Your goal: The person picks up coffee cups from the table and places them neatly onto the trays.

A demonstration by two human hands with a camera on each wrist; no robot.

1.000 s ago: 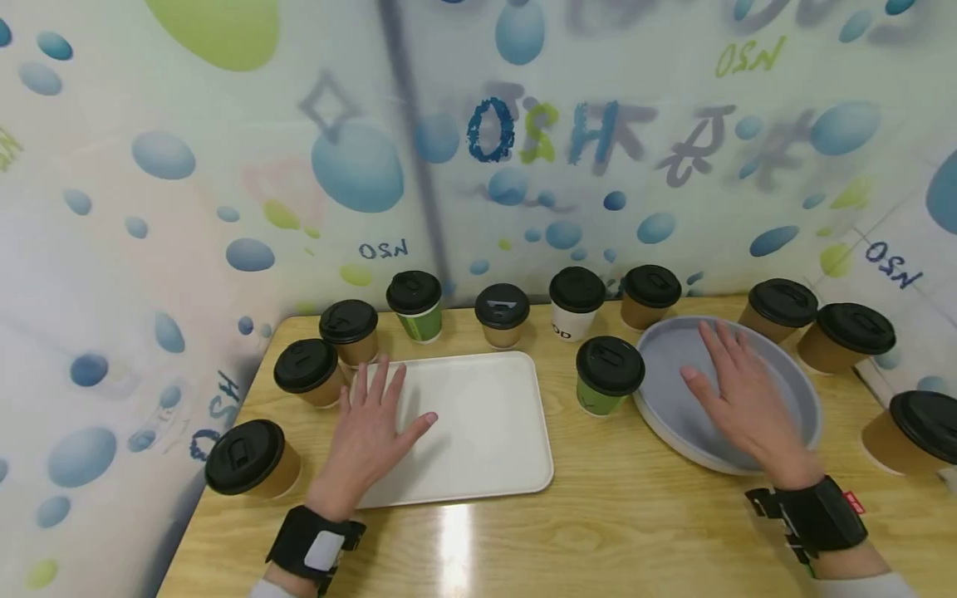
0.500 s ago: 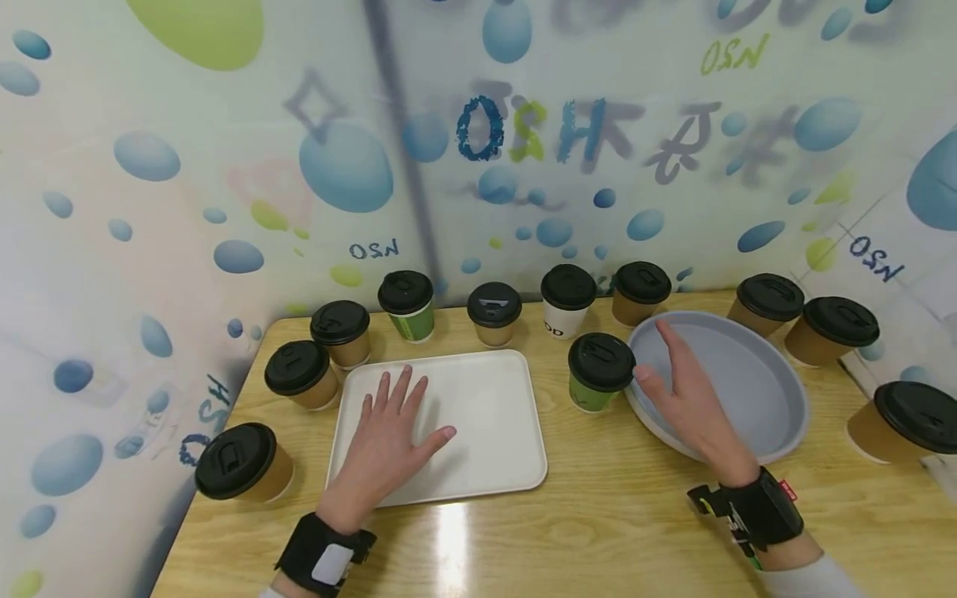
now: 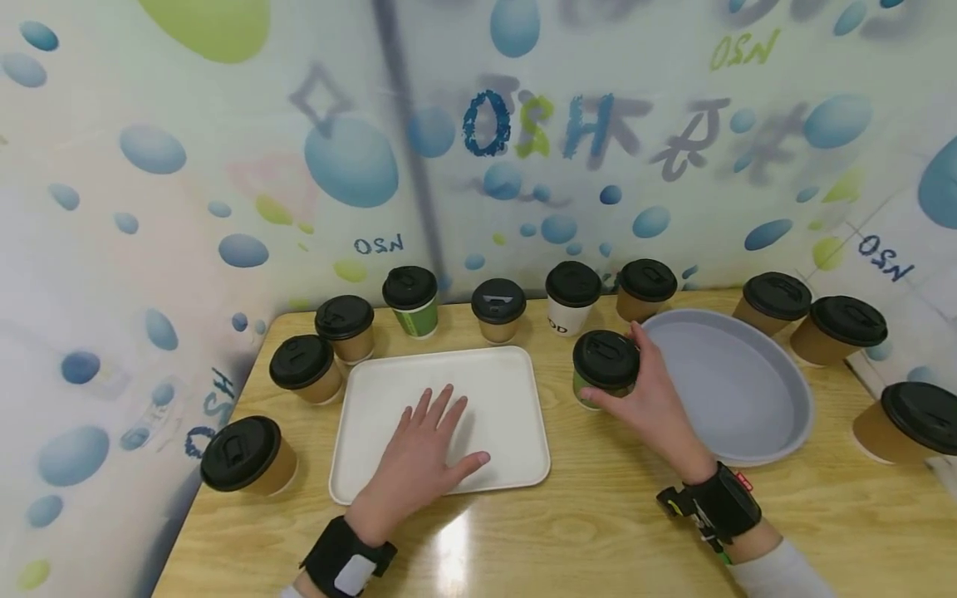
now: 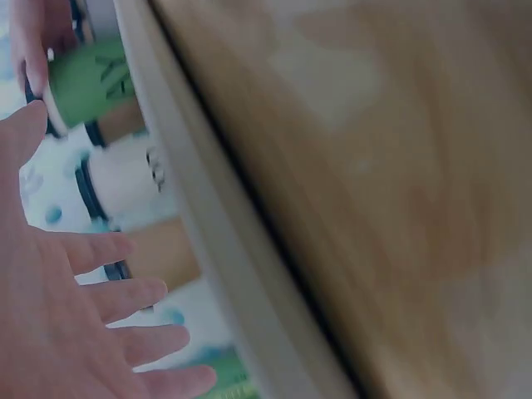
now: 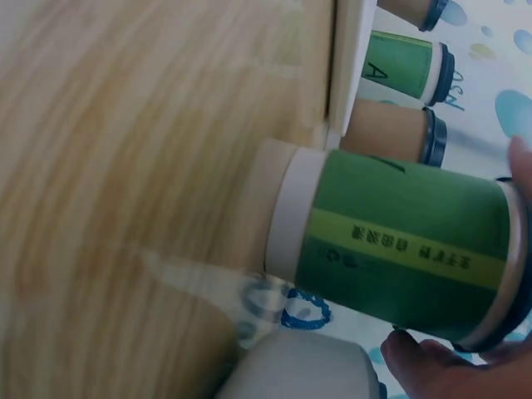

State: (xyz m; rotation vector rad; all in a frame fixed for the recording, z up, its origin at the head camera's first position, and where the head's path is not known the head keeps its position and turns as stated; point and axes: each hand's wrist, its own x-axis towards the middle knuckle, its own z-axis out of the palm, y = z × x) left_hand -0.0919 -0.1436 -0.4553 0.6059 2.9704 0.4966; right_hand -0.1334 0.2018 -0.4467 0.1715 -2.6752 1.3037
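A green paper coffee cup [image 3: 604,364] with a black lid stands upright on the table between the white tray and the grey round tray. My right hand [image 3: 658,407] holds it, thumb on the near side and fingers on the far right side. In the right wrist view the cup [image 5: 399,245] shows its green sleeve, and its base appears to be on the table. My left hand [image 3: 420,457] is spread with straight fingers over the white rectangular tray [image 3: 516,415]; the left wrist view also shows this hand [image 4: 75,307] holding nothing.
Several lidded cups line the back, among them a white cup [image 3: 571,299] and a green cup [image 3: 411,301]. Brown cups stand at the left [image 3: 250,457] and right [image 3: 900,423]. The grey round tray [image 3: 792,415] lies right of my right hand. A patterned wall [image 3: 449,191] rises behind.
My right hand has moved left from over the grey round tray to the green cup and taken hold of it. The left hand has shifted slightly right and nearer over the white tray.
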